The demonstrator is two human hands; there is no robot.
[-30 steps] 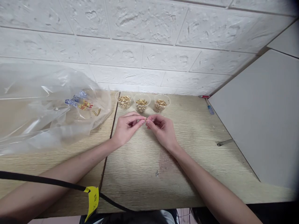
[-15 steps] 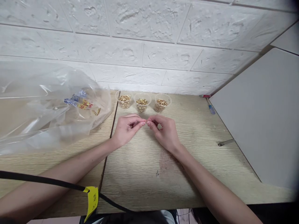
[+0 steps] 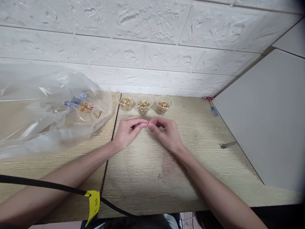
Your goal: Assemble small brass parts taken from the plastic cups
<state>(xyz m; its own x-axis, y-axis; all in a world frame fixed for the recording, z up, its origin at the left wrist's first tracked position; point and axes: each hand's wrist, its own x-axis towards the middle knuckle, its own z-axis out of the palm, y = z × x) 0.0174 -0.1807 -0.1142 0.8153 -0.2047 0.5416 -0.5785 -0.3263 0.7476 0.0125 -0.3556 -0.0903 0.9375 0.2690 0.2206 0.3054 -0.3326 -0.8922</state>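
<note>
My left hand [image 3: 130,131] and my right hand [image 3: 166,132] meet fingertip to fingertip above the table. Both are closed in a pinch on a tiny gold-coloured metal piece [image 3: 147,123], mostly hidden by the fingers. Just beyond them stand three clear plastic cups: a left cup [image 3: 125,108], a middle cup [image 3: 143,110] and a right cup [image 3: 162,110]. Each holds many small gold-coloured metal pins.
A clear plastic bag [image 3: 59,127] covers the left side, with gold pins [image 3: 97,114] by it. A screw [image 3: 159,177] lies near the front. At right are a screwdriver [image 3: 213,110], a metal tool [image 3: 227,145] and a white panel [image 3: 262,121]. A black cable [image 3: 43,184] crosses the front left.
Both hands keep their pinch at nearly the same spot, with the fingertips slightly shifted. The whole view has moved a little; the cups and other things stay put.
</note>
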